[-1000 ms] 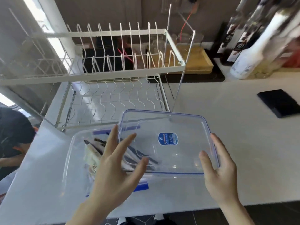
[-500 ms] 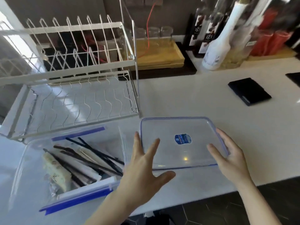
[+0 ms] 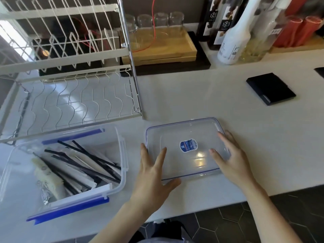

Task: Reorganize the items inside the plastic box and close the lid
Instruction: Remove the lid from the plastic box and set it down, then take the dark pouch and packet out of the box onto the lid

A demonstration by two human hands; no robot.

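Note:
The clear plastic box [image 3: 123, 155] stands uncovered at the left on the white counter, with blue latches on its near and far sides. Inside lie several black straws [image 3: 84, 165], white paper-wrapped sticks and a pale packet [image 3: 47, 176], all jumbled. The clear lid [image 3: 175, 135] with a blue sticker lies flat on the counter to the right of the box. My left hand [image 3: 154, 174] rests with spread fingers on the lid's near left corner. My right hand [image 3: 233, 160] lies flat on its right side. Neither hand grips anything.
A white wire dish rack [image 3: 70, 81] stands behind the box. A wooden tray with glasses [image 3: 157, 42], bottles [image 3: 231, 35] and red cups sit at the back. A black flat case [image 3: 270, 88] lies at the right. The counter's front edge runs just below my wrists.
The lid has moved off the box to the right and come down flat on the counter. Both hands went with it and now rest on it with loose fingers.

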